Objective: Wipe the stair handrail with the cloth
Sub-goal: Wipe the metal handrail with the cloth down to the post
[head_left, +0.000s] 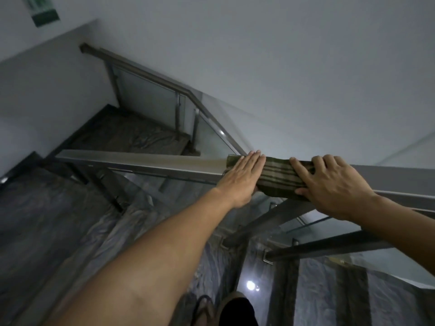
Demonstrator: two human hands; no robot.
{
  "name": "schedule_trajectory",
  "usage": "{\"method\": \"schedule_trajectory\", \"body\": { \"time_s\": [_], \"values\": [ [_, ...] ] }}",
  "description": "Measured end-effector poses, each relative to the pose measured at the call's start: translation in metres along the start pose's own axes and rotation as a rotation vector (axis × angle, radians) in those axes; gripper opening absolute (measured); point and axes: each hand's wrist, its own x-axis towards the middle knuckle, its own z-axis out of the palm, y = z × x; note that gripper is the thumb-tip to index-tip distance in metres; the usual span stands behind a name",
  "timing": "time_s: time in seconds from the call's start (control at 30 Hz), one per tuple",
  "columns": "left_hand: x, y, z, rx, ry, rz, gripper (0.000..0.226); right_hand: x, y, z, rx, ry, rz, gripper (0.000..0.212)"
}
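Note:
A flat metal stair handrail [146, 164] runs from the left across the middle of the view. A dark green striped cloth [276, 178] is draped over its top and near side. My left hand [242, 177] lies flat on the cloth's left end, fingers straight and together, pressing it to the rail. My right hand [329, 184] rests on the cloth's right end with its fingers curled over the rail's top. Part of the cloth is hidden under both hands.
Glass panels and metal posts [179, 111] hang under the rails. A second handrail [138, 68] climbs along the wall at the back. Stair treads covered with plastic sheeting [58, 208] lie to the left. The stairwell drops below, where my sandalled foot [204, 309] shows.

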Motion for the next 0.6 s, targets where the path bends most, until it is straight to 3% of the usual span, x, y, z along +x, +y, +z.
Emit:
{"method": "schedule_trajectory", "body": {
  "time_s": [0.3, 0.6],
  "values": [
    [-0.042, -0.152, 0.018, 0.029, 0.101, -0.011, 0.084, 0.108, -0.107, -0.011, 0.063, 0.016, -0.045, 0.068],
    [-0.089, -0.321, 0.031, 0.064, 0.085, -0.048, 0.082, 0.230, -0.233, -0.032, 0.110, 0.043, -0.088, 0.065]
  ]
}}
